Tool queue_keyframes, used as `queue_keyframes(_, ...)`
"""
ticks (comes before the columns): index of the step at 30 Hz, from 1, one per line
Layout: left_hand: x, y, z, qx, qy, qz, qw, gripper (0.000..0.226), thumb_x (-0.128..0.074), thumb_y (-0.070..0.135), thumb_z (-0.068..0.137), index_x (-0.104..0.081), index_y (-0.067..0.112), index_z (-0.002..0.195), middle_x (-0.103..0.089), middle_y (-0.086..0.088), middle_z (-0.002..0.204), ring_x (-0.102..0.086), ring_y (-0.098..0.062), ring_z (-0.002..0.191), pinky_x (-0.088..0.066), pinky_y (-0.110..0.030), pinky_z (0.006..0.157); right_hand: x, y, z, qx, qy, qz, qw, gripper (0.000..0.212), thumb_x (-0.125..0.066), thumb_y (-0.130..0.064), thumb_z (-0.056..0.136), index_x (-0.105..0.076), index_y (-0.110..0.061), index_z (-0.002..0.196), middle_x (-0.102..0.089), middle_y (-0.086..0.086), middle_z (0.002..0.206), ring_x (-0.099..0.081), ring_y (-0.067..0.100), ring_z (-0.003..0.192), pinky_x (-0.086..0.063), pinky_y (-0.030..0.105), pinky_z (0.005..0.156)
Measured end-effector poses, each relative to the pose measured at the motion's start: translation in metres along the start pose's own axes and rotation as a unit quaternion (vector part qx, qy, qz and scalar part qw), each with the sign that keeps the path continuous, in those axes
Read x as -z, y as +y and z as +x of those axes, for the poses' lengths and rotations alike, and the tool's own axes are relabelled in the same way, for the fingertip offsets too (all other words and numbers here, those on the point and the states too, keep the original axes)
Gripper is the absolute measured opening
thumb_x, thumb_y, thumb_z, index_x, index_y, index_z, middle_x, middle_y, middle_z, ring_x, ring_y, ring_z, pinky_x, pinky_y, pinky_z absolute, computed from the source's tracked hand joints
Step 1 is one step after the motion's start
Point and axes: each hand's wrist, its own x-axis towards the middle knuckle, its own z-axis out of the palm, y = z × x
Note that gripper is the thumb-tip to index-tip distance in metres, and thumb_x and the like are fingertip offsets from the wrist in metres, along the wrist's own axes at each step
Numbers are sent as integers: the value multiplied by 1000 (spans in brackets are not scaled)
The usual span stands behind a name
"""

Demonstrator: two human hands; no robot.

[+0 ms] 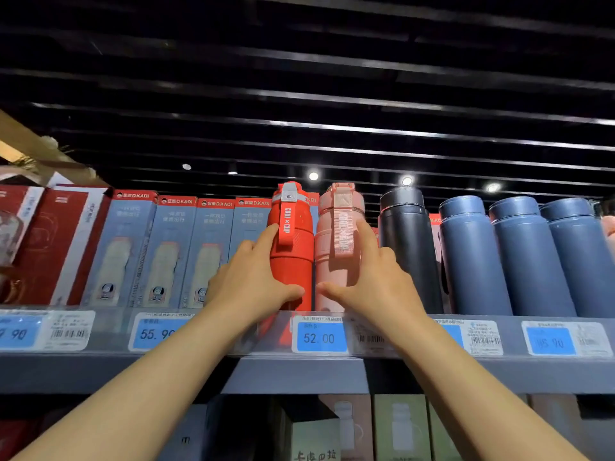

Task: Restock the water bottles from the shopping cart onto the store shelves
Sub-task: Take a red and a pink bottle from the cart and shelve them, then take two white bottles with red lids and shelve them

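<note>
Blue D.KADI boxes (186,254) stand close on left. Left hand (253,281) wraps red bottle (292,247), thumb in front. Right hand (372,281) wraps pink bottle (336,247). Both bottles upright on shelf (299,374), touching. Black bottle (407,247) just beside. Quick let-go might tip one; hard push might knock black bottle.

Overhead, a black slatted ceiling (332,78) fills the upper frame, glossy bars catching glints. Small round white spotlights (313,176) glow at mid-frame. Upper left, a pale wooden beam (30,144) slants in. Across the lower frame runs a grey metal shelf edge (299,374).
</note>
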Motion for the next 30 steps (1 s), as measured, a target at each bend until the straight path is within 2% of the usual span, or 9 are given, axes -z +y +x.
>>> queue_keyframes(5, -2, 8, -17, -98, 172, 49, 979, 47, -57, 42, 87, -46, 34, 132, -46, 11, 131, -50, -17, 113, -43, -33, 81, -2, 7, -21, 110, 86, -55, 989, 65, -55, -45, 89, -23, -31, 144, -33, 0, 143, -43, 27, 122, -47, 37, 79)
queue_keyframes(7, -4, 6, -21, -142, 206, 38, 967, 36, -58, 37, 85, -59, 27, 120, -56, 8, 121, -56, -19, 105, -42, -32, 76, -8, 10, -28, 162, 159, -36, 973, 52, -55, -36, 87, -41, -23, 135, -44, 6, 138, -48, 30, 118, -51, 38, 76)
queue_keyframes(9, -2, 5, -29, -193, 214, 31, 957, 35, -54, 37, 81, -65, 21, 111, -61, 4, 113, -60, -20, 98, -46, -33, 78, -9, 11, -38, 196, 195, 0, 961, 46, -49, -36, 82, -51, -19, 125, -52, 10, 130, -53, 32, 111, -54, 41, 75)
queue_keyframes(12, 12, 2, -57, -242, 220, 18, 945, 28, -55, 34, 81, -66, 20, 103, -63, 6, 106, -59, -15, 95, -48, -30, 78, -7, 7, -56, 240, 165, 8, 957, 51, -46, -36, 80, -54, -15, 126, -51, 10, 131, -51, 31, 115, -51, 45, 88)
queue_keyframes(19, 71, -50, -157, -260, 172, 29, 950, 23, -52, 33, 86, -67, 19, 96, -64, 10, 92, -61, -11, 80, -51, -31, 64, -15, -40, -132, 303, 155, 81, 937, 44, -53, -31, 83, -59, -10, 121, -54, 12, 129, -52, 29, 115, -43, 39, 94)
queue_keyframes(22, 106, -108, -217, -218, 110, 47, 969, 22, -54, 32, 86, -68, 18, 95, -63, 9, 92, -60, -10, 83, -49, -30, 69, -46, -81, -193, 282, 91, 137, 945, 40, -53, -33, 84, -61, -12, 117, -56, 7, 125, -52, 24, 114, -42, 36, 94)
queue_keyframes(25, 152, -168, -291, -142, 24, 70, 987, 21, -52, 38, 86, -65, 26, 95, -60, 18, 93, -58, -2, 82, -49, -24, 67, -89, -136, -270, 259, -34, 182, 948, 39, -49, -41, 85, -61, -18, 114, -56, -1, 121, -52, 17, 111, -45, 31, 92)
queue_keyframes(27, 185, -208, -340, -78, -48, 81, 993, 24, -47, 47, 86, -63, 33, 97, -58, 24, 92, -56, 3, 82, -46, -14, 63, -113, -178, -322, 229, -136, 212, 940, 44, -44, -48, 84, -60, -22, 115, -54, -7, 120, -50, 12, 111, -44, 25, 91)
queue_keyframes(30, 227, -270, -418, 32, -121, 59, 990, 26, -46, 56, 83, -61, 40, 96, -61, 24, 90, -57, 6, 80, -46, -15, 64, -144, -235, -395, 172, -262, 265, 912, 49, -45, -53, 81, -58, -23, 117, -53, -9, 118, -50, 13, 111, -39, 20, 88)
